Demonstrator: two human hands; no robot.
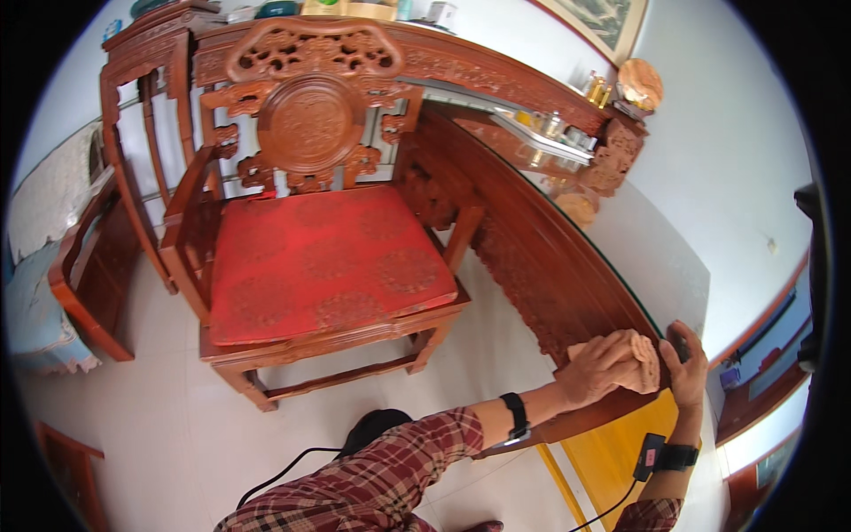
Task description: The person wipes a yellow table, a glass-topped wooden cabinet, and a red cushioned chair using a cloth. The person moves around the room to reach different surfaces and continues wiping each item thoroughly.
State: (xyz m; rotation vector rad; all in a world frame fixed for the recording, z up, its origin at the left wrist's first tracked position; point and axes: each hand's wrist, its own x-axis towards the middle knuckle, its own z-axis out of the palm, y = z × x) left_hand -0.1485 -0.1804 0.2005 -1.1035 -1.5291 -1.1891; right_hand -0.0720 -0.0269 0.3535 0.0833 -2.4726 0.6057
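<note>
My left hand (595, 376) holds a folded peach-coloured cloth (641, 366) against the reddish-brown wooden side of a long carved table (565, 279), near its close end. To the right, my right hand (688, 366) is at the near corner of the table's glass top (665, 266), thumb and forefinger apart. A dark patch shows between them; I cannot tell whether it is an object or a reflection. Both wrists wear black straps, and a small black box (649, 457) with a cable sits by the right one.
A carved wooden armchair (336, 372) with a red patterned cushion (326, 259) stands left of the table. Yellow wooden furniture (618, 445) is below my hands. A white tray (542, 139) with small items rests on the glass. Further left is a cloth-covered wooden seat (100, 279).
</note>
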